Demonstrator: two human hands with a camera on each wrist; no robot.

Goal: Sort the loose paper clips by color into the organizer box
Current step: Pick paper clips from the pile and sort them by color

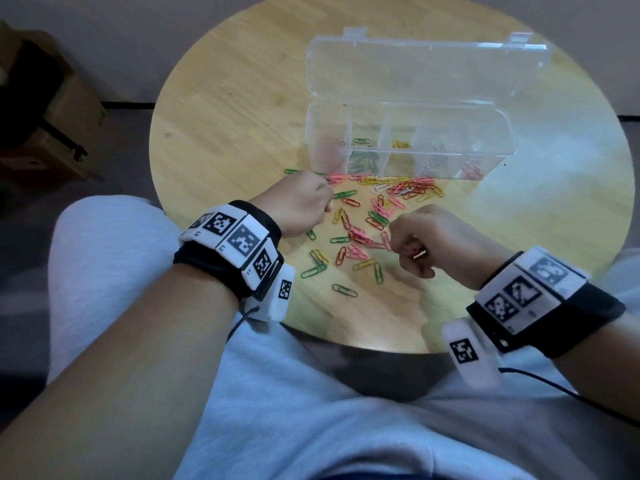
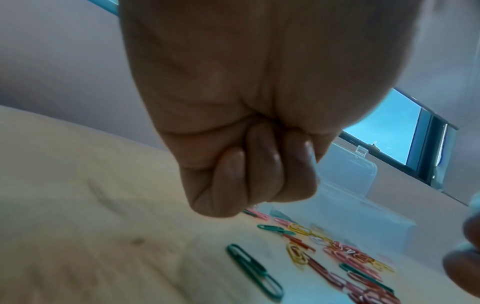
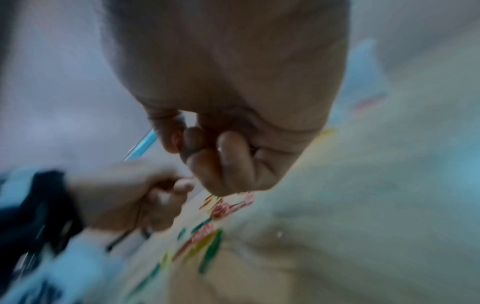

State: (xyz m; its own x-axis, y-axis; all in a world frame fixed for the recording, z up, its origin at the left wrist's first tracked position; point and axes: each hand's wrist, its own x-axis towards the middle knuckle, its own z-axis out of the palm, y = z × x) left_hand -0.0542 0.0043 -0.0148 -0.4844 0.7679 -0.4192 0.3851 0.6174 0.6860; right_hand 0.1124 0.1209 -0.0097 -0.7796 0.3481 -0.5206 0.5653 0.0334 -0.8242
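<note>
Loose paper clips [image 1: 381, 209] in green, pink, red, yellow and white lie scattered on the round wooden table [image 1: 242, 116] in front of the clear organizer box [image 1: 325, 133]. Its lid [image 1: 426, 71] lies open behind it. Its compartments hold green, yellow, grey and red clips. My left hand [image 1: 308, 199] is a tight fist at the left edge of the scatter; no clip shows in it [image 2: 259, 174]. My right hand [image 1: 415, 251] hovers at the pile's right side, fingers curled round a few pink clips. A green clip [image 2: 253, 269] lies below the left fist.
A brown cardboard box [image 1: 52, 133] stands on the floor to the left. My lap in light grey cloth [image 1: 311, 410] presses against the table's near edge. Bare wood lies left of the organizer box and right of the pile.
</note>
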